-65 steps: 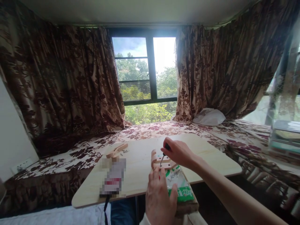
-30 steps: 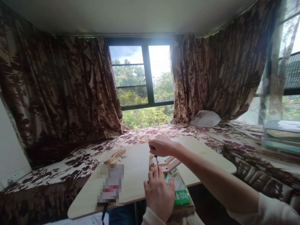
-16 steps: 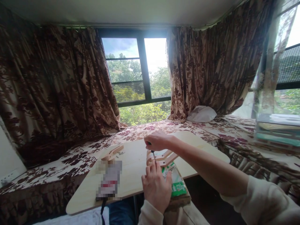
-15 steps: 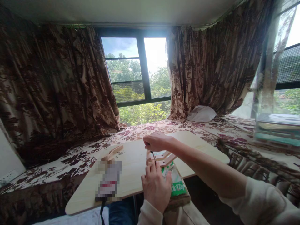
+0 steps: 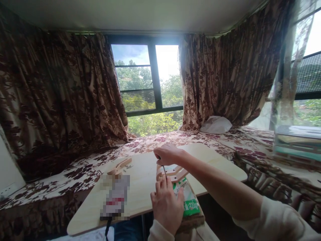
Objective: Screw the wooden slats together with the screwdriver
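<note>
My right hand [image 5: 168, 154] is closed in a fist around the top of a thin dark metal rod [image 5: 164, 170], which slants down towards my left fingertips. My left hand [image 5: 167, 204] has its fingers bent over the near edge of a pale wooden piece [image 5: 177, 174] with small dark holes, steadying it; the thumb is apart. The rod's lower end is hidden at these fingers. Under the wooden piece lies a green and white packet [image 5: 189, 201], on a block-like base whose kind I cannot make out.
The pale wooden table [image 5: 140, 190] carries another curved wooden piece [image 5: 121, 166] with small grey bits beside it, and a blurred-out dark object [image 5: 115, 197] with a black strap. Behind is a flower-patterned covered ledge [image 5: 155, 139] with a white bag [image 5: 216, 124].
The view has tilted up slightly, so everything sits a little lower. Both hands keep nearly the same places, and the rod stays in my right fist.
</note>
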The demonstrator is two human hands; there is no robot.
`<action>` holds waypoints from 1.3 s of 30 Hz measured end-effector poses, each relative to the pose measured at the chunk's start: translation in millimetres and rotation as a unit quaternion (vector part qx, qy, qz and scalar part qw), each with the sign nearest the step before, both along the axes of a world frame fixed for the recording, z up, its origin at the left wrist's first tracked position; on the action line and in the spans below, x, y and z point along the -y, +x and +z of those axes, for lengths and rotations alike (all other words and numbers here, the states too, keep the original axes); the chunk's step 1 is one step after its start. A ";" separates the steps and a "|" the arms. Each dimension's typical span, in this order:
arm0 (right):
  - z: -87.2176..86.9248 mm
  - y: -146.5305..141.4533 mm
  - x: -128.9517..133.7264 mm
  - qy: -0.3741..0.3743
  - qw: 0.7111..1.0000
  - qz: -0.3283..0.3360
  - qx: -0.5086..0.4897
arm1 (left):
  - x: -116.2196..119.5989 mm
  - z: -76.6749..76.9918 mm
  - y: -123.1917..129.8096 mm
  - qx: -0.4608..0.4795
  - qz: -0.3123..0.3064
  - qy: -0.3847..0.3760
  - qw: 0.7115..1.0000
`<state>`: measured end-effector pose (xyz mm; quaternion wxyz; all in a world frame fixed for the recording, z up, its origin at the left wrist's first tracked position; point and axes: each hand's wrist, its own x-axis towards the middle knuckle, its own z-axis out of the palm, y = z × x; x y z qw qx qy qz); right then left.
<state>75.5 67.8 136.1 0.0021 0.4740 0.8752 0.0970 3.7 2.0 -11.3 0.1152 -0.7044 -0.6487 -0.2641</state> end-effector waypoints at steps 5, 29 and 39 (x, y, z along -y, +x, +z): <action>0.3 0.6 -1.1 0.004 0.999 -0.037 -0.009 | 0.8 0.0 -0.4 -0.002 0.001 -0.004 1.000; 6.8 3.3 -2.5 -0.042 0.999 -0.017 -0.027 | 1.2 3.1 -0.3 -0.016 0.000 -0.009 1.000; 2.2 6.4 0.2 -0.026 0.999 0.011 -0.040 | -2.3 -1.8 -2.3 -0.007 -0.001 0.005 1.000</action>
